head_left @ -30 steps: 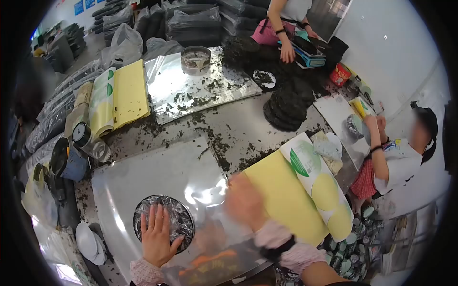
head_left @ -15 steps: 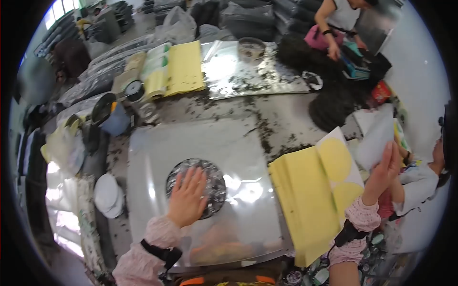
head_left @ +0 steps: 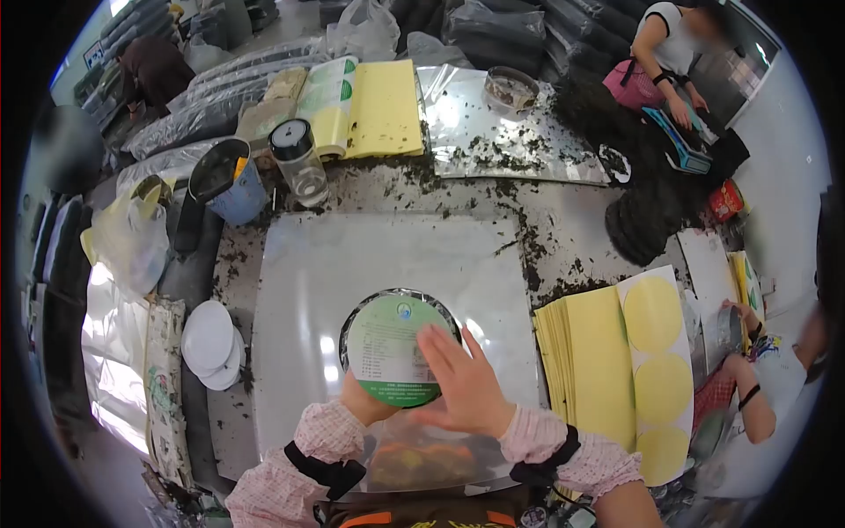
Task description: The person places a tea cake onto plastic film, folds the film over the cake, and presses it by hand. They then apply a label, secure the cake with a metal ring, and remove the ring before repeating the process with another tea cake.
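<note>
A round green and white label [head_left: 392,348] lies over a round dark disc in shiny wrap [head_left: 346,327], whose rim shows around the label. Both are on a shiny metal sheet [head_left: 299,264]. My left hand [head_left: 368,403] is at the lower left edge of the disc, its fingers mostly hidden beneath the label's edge. My right hand [head_left: 466,383] rests its fingertips on the label's right side, fingers spread. To the right lie yellow sheets [head_left: 590,361] and a strip of round yellow stickers [head_left: 658,387].
White discs [head_left: 209,339] lie left of the sheet. A blue cup [head_left: 238,194] and a glass jar [head_left: 306,172] stand at the back left. Dark crumbs are scattered around. Other people [head_left: 673,44] are at the upper right, right edge and upper left.
My right hand has come from the sticker sheets at the right onto the disc. A green label now covers the disc. My left hand has shifted to its lower left edge. The view has shifted.
</note>
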`<state>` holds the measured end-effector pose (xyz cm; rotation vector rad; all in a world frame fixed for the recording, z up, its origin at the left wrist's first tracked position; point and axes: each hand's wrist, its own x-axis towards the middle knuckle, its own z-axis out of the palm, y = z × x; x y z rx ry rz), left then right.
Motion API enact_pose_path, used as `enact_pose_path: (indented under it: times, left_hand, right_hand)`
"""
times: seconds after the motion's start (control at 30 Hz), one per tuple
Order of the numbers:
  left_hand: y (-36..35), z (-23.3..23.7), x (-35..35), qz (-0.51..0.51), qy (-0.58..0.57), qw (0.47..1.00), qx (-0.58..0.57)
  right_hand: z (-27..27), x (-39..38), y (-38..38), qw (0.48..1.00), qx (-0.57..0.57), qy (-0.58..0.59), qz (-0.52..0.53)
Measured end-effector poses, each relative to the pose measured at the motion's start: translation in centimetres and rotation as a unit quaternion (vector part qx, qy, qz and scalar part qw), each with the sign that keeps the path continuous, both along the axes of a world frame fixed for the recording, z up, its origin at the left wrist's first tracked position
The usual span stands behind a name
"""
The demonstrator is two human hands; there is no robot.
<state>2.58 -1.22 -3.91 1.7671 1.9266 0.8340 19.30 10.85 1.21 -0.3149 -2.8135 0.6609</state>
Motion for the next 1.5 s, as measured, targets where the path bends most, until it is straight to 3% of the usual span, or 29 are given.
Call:
enact_pose_path:
  times: [0.1, 0.13, 0.17, 0.2, 0.23, 0.33, 0.37, 0.43, 0.6, 0.67, 0.83, 0.87, 0.97, 1.07, 1.17, 1.23, 1.27, 1.33, 1.4, 1.43, 1.5]
  left_hand:
    - [0.2, 1.0, -0.4, 0.009, -0.068, 0.997, 0.034]
    - [0.3, 1.3, -0.8, 0.012, -0.066, 0.996, 0.067]
    - [0.2, 1.8, -1.2, 0.015, -0.061, 0.993, 0.101]
    - [-0.5, 2.8, -2.2, 0.053, -0.213, 0.972, 0.089]
    - [-0.6, 3.6, -2.9, 0.073, -0.190, 0.975, 0.091]
    - [-0.7, 4.7, -4.5, 0.117, -0.136, 0.981, 0.075]
    - [0.3, 4.8, -4.3, 0.046, -0.042, 0.997, 0.053]
    - [3.1, 4.8, -3.3, -0.100, 0.148, 0.984, 0.012]
    - [4.3, 2.3, -3.4, -0.106, 0.127, 0.985, -0.040]
    - [4.2, 1.6, -3.1, -0.102, 0.134, 0.985, -0.031]
    - [3.2, 2.9, -3.1, -0.080, 0.073, 0.993, 0.054]
    - [2.1, 4.1, -2.9, -0.028, 0.060, 0.992, 0.107]
    - [-1.7, 2.5, -3.1, 0.280, -0.046, 0.951, 0.120]
    - [-3.0, 1.0, -2.0, 0.369, -0.095, 0.924, 0.046]
    - [-2.4, 7.5, 0.9, 0.303, 0.024, 0.935, 0.183]
    - [-1.7, 8.5, 2.4, 0.213, 0.083, 0.941, 0.252]
    - [-1.7, 8.9, 3.0, 0.197, 0.077, 0.942, 0.259]
    - [-2.1, 8.8, 4.2, 0.181, 0.061, 0.942, 0.275]
    - [-3.1, 8.6, 6.1, 0.202, 0.057, 0.937, 0.278]
    - [-3.7, 9.3, 6.8, 0.221, 0.070, 0.933, 0.276]
    - [-5.5, 10.4, 7.3, 0.254, 0.055, 0.941, 0.217]
  right_hand:
    - [-1.5, -4.6, 1.1, 0.943, -0.303, 0.131, -0.037]
    - [-3.7, -5.7, 1.5, 0.939, -0.304, 0.151, -0.047]
    - [-3.4, -5.7, 0.9, 0.967, -0.217, 0.131, -0.022]
    - [-2.7, -5.3, 0.5, 0.986, -0.125, 0.108, 0.006]
    - [-2.3, -5.2, 0.3, 0.995, -0.031, 0.084, 0.035]
    - [-2.3, -5.9, -0.5, 0.998, 0.020, -0.045, 0.042]
    - [-2.4, -6.2, -0.5, 0.993, 0.035, -0.100, 0.053]
    - [-4.1, -6.3, -0.9, 0.999, -0.012, -0.049, 0.016]
    - [-4.1, -7.3, -0.4, 0.993, -0.099, -0.065, 0.007]
    - [-4.2, -7.1, -0.4, 0.994, -0.049, -0.097, 0.017]
    - [-4.0, -6.8, -0.9, 1.000, -0.022, -0.020, 0.007]
    - [-4.3, -6.0, -0.8, 1.000, 0.013, -0.018, 0.014]
    - [-4.2, -5.8, -0.1, 0.995, -0.071, 0.068, -0.014]
    - [-2.5, -5.8, -1.3, 0.999, 0.038, 0.015, -0.011]
    - [-3.3, -5.6, -1.6, 0.997, 0.073, -0.016, -0.019]
    - [-4.3, -6.0, -1.3, 0.998, 0.055, 0.029, -0.009]
    - [-4.3, -5.1, -1.1, 0.997, 0.018, 0.074, -0.012]
    - [-8.7, -3.9, 1.9, 0.993, 0.091, 0.032, -0.062]
    - [-7.6, -3.2, 1.1, 0.979, 0.087, 0.172, -0.065]
    - [-6.7, -3.9, 0.0, 0.984, 0.040, 0.138, -0.107]
    - [-3.9, -6.2, -4.3, 0.988, -0.073, 0.123, -0.065]
